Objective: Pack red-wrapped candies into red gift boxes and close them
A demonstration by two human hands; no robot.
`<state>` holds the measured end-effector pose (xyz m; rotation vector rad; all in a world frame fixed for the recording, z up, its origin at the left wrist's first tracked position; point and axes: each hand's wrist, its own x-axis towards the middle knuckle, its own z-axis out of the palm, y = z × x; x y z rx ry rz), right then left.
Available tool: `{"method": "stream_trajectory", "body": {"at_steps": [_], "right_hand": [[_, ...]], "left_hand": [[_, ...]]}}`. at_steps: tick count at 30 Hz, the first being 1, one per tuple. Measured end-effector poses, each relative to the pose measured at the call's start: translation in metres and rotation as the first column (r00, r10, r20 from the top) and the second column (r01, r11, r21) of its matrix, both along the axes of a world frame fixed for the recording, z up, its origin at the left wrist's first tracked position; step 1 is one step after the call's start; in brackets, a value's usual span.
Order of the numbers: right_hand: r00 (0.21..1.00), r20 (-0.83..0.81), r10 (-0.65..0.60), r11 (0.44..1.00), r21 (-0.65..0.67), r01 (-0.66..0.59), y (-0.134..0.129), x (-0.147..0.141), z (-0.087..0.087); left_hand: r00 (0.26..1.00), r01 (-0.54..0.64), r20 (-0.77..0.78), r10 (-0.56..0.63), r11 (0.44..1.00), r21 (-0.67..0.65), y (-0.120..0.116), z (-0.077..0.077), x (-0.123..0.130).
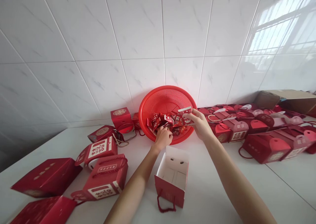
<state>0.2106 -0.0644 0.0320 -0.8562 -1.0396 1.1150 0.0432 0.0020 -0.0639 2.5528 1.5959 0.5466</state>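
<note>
A red plastic basket (pixel 168 94) leans tilted against the wall, with several red-wrapped sweets (pixel 177 120) in its lower part. My left hand (pixel 164 137) reaches over the near rim into the sweets; its fingers are curled, and what they grip is hidden. Between the thumb and fingers of my right hand (pixel 199 122) is a red and white candy packet (pixel 185 113), held at the basket's right side. In front of the basket an open red gift box (pixel 170 187) with a white inside and a rope handle stands on the table between my forearms. Its inside shows only bare white walls.
On the left lie several red gift boxes (pixel 106 178), some with rope handles. Rows of closed red boxes (pixel 266 145) fill the right side. Behind them is a brown cardboard carton (pixel 286 100). A white tiled wall (pixel 140 26) rises behind the white table (pixel 209 191).
</note>
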Motion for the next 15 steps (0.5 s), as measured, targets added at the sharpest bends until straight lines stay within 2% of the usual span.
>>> {"method": "stream_trajectory", "body": {"at_steps": [5, 9, 12, 15], "right_hand": [[0.999, 0.037, -0.002, 1.0, 0.0, 0.002, 0.001, 0.002, -0.004], [0.998, 0.056, -0.008, 1.0, 0.002, 0.008, 0.0, 0.004, -0.005], [0.998, 0.068, -0.003, 1.0, 0.004, 0.003, 0.001, 0.003, -0.005], [0.998, 0.065, 0.02, 1.0, -0.007, -0.019, 0.002, 0.002, -0.006]], "left_hand": [[0.996, -0.027, 0.086, 0.029, 0.999, -0.018, -0.002, -0.001, 0.011], [0.965, -0.062, 0.252, 0.075, 0.996, -0.057, 0.001, 0.001, 0.007], [0.902, -0.054, 0.421, 0.096, 0.992, -0.111, 0.005, 0.006, -0.001], [0.802, 0.016, 0.591, 0.088, 0.986, -0.168, 0.008, 0.015, -0.009]]}}
